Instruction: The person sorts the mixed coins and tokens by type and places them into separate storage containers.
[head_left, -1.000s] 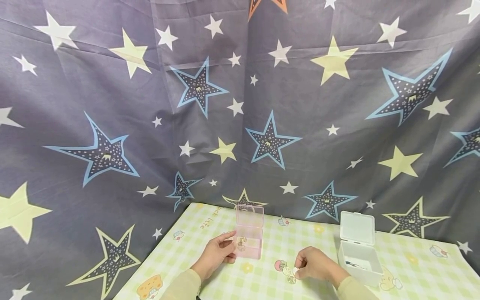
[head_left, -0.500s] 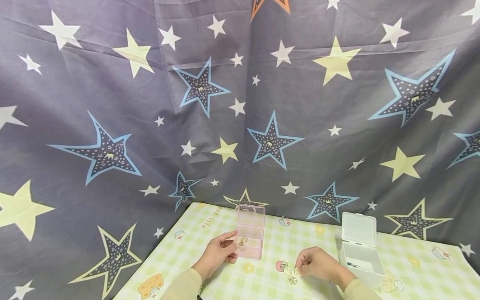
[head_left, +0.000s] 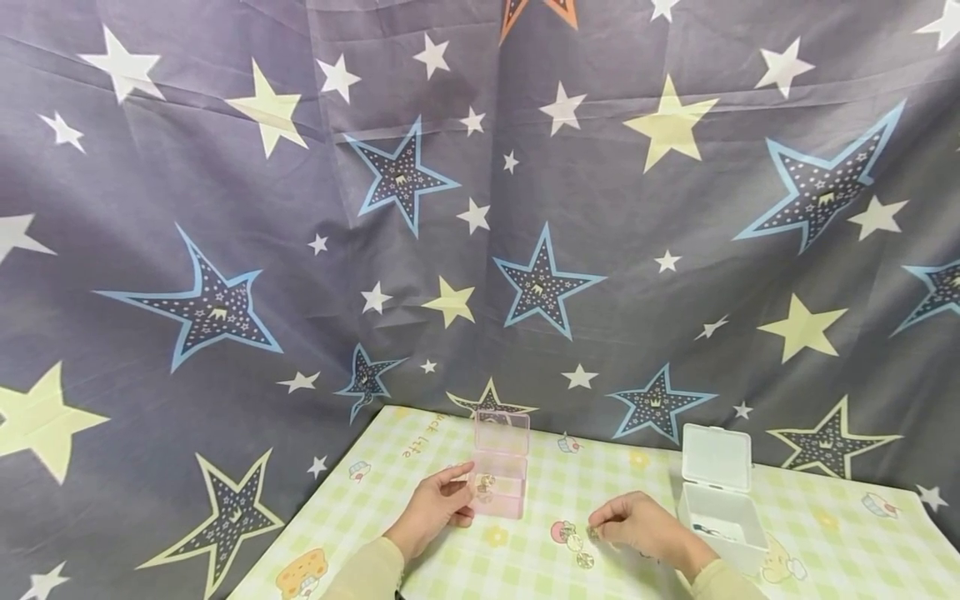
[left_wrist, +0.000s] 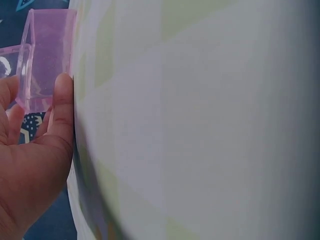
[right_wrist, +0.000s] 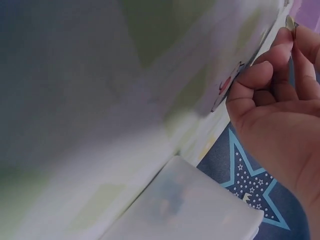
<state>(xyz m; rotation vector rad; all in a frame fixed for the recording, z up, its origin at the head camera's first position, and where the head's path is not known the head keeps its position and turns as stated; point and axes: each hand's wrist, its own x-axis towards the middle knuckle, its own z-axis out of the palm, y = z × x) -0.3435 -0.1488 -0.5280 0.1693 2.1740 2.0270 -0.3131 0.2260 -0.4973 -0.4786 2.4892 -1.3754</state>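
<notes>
My left hand holds the left side of a clear pink plastic box, its lid standing up at the back. Thumb and fingers lie on either side of the box's wall in the left wrist view. Several gold coins show inside. To the right, my right hand pinches one gold coin between thumb and index finger, and the coin is seen nearly edge-on in the right wrist view. More loose gold coins lie on the tablecloth just left of these fingertips.
A white box with its lid up stands right of my right hand, with small dark and light items inside that are hard to make out. A green-checked tablecloth covers the table. Behind it hangs a grey star-patterned curtain.
The coin at my right fingertips has turned from face-on to nearly edge-on, and the right fingers have shifted slightly. My left hand and the pink box stay in place.
</notes>
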